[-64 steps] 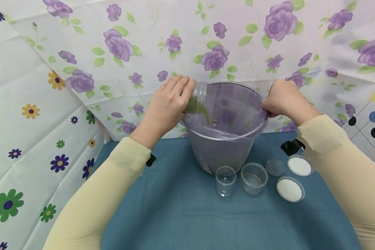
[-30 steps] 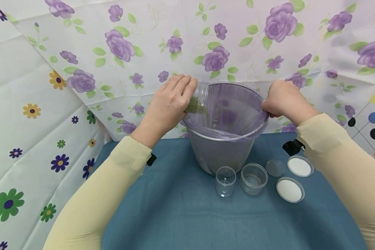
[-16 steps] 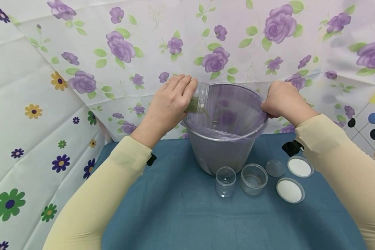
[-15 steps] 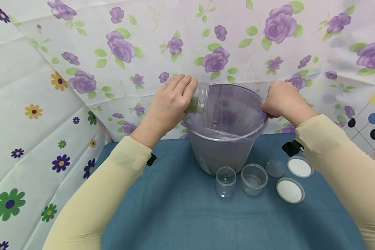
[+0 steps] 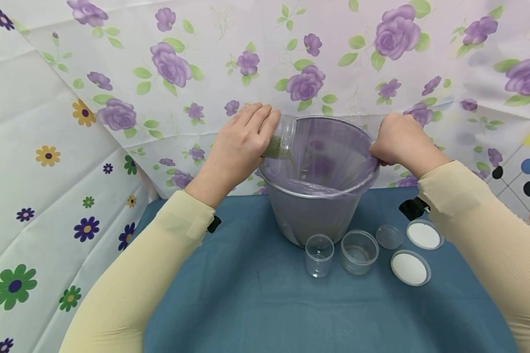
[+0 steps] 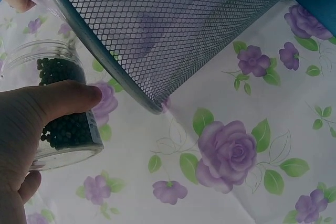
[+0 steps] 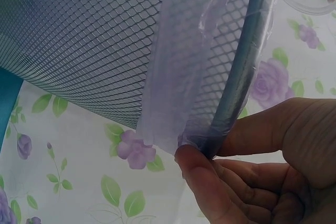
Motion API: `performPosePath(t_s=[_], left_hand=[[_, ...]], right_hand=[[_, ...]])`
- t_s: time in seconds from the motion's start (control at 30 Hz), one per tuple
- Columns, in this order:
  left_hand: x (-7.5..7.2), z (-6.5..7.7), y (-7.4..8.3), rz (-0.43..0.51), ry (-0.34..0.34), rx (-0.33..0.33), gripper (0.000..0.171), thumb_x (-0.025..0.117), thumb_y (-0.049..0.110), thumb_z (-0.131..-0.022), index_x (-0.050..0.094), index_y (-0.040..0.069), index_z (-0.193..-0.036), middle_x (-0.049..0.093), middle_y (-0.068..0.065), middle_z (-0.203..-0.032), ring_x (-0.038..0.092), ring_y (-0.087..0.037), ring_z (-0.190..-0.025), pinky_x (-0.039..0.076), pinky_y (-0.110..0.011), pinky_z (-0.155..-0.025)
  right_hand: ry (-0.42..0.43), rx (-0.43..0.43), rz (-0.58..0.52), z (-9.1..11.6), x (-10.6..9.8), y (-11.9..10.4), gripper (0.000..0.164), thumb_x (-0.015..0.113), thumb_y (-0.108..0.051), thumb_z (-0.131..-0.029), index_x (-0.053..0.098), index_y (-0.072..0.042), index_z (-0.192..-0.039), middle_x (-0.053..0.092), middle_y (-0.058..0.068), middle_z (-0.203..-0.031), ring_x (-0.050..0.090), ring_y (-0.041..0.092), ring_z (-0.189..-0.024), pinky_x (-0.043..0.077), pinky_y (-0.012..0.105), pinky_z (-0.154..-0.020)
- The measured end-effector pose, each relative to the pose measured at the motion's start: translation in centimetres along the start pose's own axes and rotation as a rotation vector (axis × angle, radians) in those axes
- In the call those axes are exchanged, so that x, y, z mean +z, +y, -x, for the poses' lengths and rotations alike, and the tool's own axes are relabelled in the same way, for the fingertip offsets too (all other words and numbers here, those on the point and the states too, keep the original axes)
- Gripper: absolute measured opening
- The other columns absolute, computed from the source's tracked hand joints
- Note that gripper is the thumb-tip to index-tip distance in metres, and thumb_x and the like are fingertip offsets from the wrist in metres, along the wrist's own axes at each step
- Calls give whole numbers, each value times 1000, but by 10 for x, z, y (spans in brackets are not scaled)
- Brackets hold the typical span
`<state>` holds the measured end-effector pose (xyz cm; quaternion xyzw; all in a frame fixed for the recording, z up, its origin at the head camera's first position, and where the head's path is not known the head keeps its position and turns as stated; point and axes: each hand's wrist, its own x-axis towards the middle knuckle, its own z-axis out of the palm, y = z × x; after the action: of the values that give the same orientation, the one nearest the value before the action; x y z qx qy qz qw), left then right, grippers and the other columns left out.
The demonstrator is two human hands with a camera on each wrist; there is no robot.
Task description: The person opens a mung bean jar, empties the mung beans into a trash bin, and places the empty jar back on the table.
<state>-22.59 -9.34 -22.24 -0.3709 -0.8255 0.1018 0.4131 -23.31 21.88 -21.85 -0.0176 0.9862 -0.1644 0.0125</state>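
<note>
My left hand [image 5: 243, 142] grips a clear jar [image 5: 287, 128] tipped sideways, its mouth over the left rim of a mesh wastebasket [image 5: 311, 215]. Small green beans [image 5: 274, 147] lie along the lower side of the jar. In the left wrist view the thumb presses across the jar [image 6: 52, 153], which bears a pale label. A thin purple bag [image 5: 331, 162] lines the basket and folds over its rim. On the opposite side my right hand [image 5: 402, 139] pinches the rim and the bag's edge between thumb and index finger, as the right wrist view shows.
In front of the basket stand a narrow clear cup [image 5: 319, 257] and a wider clear tub [image 5: 358, 252]. To their right lie a clear lid [image 5: 389, 237] and two white-centred lids [image 5: 410, 268]. A blue cloth [image 5: 265, 314] covers the table; floral sheets [image 5: 229, 49] hang behind.
The stream of beans seen falling from the jar's mouth has thinned, and fewer beans are in the jar. The left hand has shifted very slightly right; the right hand keeps its place.
</note>
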Motion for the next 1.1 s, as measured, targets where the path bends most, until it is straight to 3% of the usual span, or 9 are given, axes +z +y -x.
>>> performPosePath(t_s=[0.27,0.6,0.77,1.1], left_hand=[[-2,-5,0,6,19,12,49,62,7,-80,51,1,-128,57,-17,-126,50,-31,-123,40,-38,-107],[-3,-2,0,4,7,9,54,66,6,-78,50,1,-129,56,-17,-127,49,-31,-123,39,-39,-108],[-2,-1,0,-8,16,14,48,62,3,-81,51,1,-128,57,-16,-126,50,-31,-122,40,-40,-107],[-1,-2,0,-22,34,19,40,53,1,-87,51,1,-127,58,-16,-125,52,-31,-121,41,-41,-106]], right_hand=[[7,4,4,0,0,3,17,55,-11,-70,60,-3,-57,54,7,-48,49,22,-42,40,31,-38],[-4,-2,12,-1,0,0,17,55,-12,-70,62,-3,-57,55,6,-48,50,21,-43,40,31,-38],[-29,-5,4,-1,-2,2,23,54,-14,-72,67,-2,-59,62,8,-51,54,22,-45,41,31,-41],[-13,-34,7,-1,-4,3,30,59,-23,-77,67,-3,-56,63,6,-51,57,22,-49,41,32,-46]])
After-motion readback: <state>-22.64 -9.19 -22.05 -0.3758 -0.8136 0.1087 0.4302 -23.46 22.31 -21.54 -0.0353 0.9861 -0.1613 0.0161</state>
